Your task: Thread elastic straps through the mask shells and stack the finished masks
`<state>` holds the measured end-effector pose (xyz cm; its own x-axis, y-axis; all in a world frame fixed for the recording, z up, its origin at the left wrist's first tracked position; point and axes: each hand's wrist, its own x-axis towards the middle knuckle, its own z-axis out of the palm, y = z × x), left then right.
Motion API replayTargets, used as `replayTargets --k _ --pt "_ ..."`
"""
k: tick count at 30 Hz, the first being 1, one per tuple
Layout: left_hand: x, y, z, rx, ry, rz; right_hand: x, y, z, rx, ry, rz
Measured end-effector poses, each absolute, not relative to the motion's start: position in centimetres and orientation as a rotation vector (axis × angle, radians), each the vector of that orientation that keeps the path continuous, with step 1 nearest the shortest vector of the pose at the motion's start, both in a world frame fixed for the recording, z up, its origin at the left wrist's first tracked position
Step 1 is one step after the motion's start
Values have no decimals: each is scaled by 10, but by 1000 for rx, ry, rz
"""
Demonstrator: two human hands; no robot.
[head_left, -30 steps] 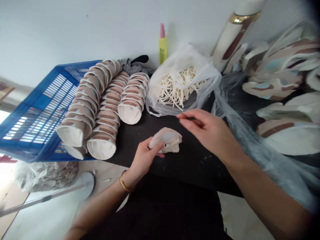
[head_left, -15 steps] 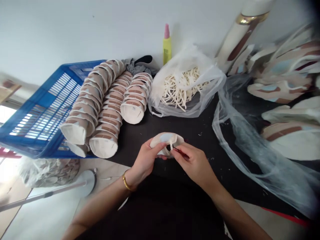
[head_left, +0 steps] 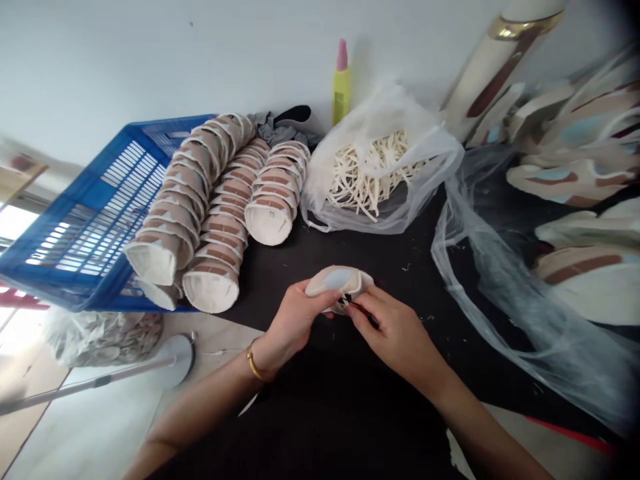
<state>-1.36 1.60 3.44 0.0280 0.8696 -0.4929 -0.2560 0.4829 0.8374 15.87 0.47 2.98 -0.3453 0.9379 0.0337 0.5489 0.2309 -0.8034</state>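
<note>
My left hand point(head_left: 296, 319) is closed on a cream shoe upper point(head_left: 324, 280) with a light-blue patch, its thumb pressing near the opening. My right hand point(head_left: 391, 328) grips a small dark tool point(head_left: 370, 316) between thumb and fingers. The tool's tip is at the opening of the shoe upper, by a narrow white strip point(head_left: 345, 299). Most of the tool is hidden in my palm, so its exact kind does not show. Both hands are above the near part of the black tabletop point(head_left: 280, 287).
Nested rows of shoe uppers point(head_left: 220, 230) lean on a blue plastic crate point(head_left: 95, 220) at left. A clear bag of cream strips point(head_left: 373, 173) lies behind my hands, with a yellow bottle point(head_left: 341, 93) beyond it. More uppers point(head_left: 570, 180) and a plastic bag point(head_left: 515, 293) lie right.
The narrow strip stood up at the upper's opening earlier; now it is lower, with the dark tool tip across it. The view has shifted slightly. Both hands keep their hold.
</note>
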Motion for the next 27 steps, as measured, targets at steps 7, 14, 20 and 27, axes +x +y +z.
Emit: replayTargets --k 7,14,20,27 --pt "-8 13 36 658 1314 1006 162 2 36 -1366 -1890 1099" --pt "-6 10 32 733 1374 1081 161 1 40 -1344 -1920 1095" --pt "-8 6 29 841 1377 1098 160 4 39 -1321 -1923 1100" --pt "-9 4 29 998 1448 1078 155 1 33 -1425 -2171 620"
